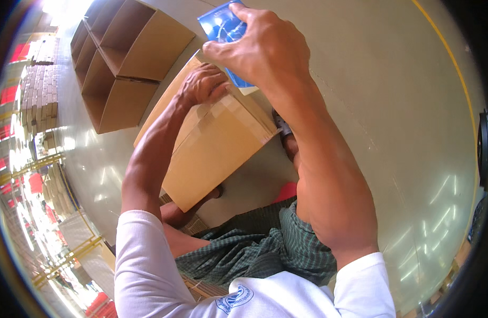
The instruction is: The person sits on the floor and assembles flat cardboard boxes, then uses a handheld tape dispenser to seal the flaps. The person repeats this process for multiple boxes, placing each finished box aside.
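Note:
A brown cardboard carton stands tilted in my view on the floor between my legs. Clear tape runs over its upper edge and down the near side. My left hand has its fingers curled onto the carton's top, near the taped edge. Above the carton's far right corner, my right hand holds a glossy blue item between thumb and fingers. Its surface reflects light, and my hand covers part of it, so its exact kind cannot be told.
Open cardboard boxes with compartments stand on the floor at upper left. Stacked flat cardboard and yellow rails line the left side. A yellow floor line curves along the right, near a black wheel-like object.

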Available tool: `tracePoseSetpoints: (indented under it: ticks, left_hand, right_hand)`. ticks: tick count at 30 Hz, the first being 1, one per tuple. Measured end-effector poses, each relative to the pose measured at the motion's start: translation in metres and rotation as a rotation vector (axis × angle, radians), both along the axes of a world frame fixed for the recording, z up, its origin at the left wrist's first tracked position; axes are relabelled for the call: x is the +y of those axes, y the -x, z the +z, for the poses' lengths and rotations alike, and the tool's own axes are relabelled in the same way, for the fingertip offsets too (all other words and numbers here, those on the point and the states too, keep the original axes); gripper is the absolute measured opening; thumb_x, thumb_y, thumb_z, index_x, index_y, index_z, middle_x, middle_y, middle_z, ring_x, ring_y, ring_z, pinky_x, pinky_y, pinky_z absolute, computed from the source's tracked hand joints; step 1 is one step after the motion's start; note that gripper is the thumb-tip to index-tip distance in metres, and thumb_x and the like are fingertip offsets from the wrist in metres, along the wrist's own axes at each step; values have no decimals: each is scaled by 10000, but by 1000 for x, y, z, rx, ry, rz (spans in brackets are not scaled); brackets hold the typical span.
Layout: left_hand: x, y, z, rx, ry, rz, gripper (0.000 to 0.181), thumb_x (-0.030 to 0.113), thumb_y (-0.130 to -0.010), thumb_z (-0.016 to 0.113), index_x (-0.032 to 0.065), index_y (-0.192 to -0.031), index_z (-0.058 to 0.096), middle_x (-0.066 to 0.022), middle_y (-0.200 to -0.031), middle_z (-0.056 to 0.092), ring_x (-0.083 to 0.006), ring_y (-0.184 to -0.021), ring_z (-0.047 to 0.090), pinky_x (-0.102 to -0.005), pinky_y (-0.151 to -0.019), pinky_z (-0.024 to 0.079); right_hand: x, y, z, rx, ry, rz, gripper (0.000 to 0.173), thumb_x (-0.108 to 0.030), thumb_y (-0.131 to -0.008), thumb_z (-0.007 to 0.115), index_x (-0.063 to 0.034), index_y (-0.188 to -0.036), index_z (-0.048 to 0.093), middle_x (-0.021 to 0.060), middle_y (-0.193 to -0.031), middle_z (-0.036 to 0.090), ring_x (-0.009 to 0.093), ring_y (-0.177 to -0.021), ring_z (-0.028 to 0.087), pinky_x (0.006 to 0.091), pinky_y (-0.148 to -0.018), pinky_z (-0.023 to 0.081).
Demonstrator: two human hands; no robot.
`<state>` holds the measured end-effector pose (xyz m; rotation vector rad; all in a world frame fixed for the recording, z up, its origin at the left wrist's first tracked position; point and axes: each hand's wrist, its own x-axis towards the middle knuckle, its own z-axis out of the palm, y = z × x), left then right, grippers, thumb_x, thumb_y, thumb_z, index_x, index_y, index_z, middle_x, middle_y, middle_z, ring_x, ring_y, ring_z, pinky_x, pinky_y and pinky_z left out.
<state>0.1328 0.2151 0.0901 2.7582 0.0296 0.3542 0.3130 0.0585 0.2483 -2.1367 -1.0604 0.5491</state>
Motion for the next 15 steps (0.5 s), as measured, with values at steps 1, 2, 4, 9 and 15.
tracePoseSetpoints:
  ticks: [1,2,4,9,15]
  left_hand:
    - [13,2,-5,-5,-32,5,234,286,-911,671,70,-831,714,-120,-789,678,-333,-815,656,-456,-818,516]
    - [28,5,-9,35,-64,19,277,314,-917,660,76,-787,710,-121,-753,668,-335,-791,653,-462,-799,514]
    - [48,5,-11,130,-112,55,344,353,-928,639,78,-731,703,-131,-711,655,-340,-761,646,-467,-773,511]
    - [44,-28,24,624,-148,212,345,366,-898,650,59,-754,715,-168,-746,680,-372,-796,655,-471,-772,525]
    - [91,-6,-1,180,189,586,289,283,-858,686,90,-1064,747,-176,-1019,743,-348,-940,713,-451,-851,555]
  right_hand:
    - [2,1,-5,-13,-16,6,727,-461,-726,796,-128,-1355,649,171,-1013,761,318,-889,750,399,-804,600]
    - [3,3,-3,-29,-32,12,742,-450,-737,787,-117,-1382,633,178,-1026,759,310,-870,750,390,-797,599]
    - [3,5,0,-13,-28,23,766,-450,-732,806,-106,-1392,628,186,-1038,759,308,-871,751,390,-806,596]
    - [3,4,-8,-10,-65,30,797,-446,-725,827,-55,-1387,620,213,-1023,753,311,-870,751,394,-809,593]
    - [7,6,-9,-1,-75,31,788,-449,-729,828,-57,-1382,624,202,-1006,758,309,-851,753,399,-803,595]
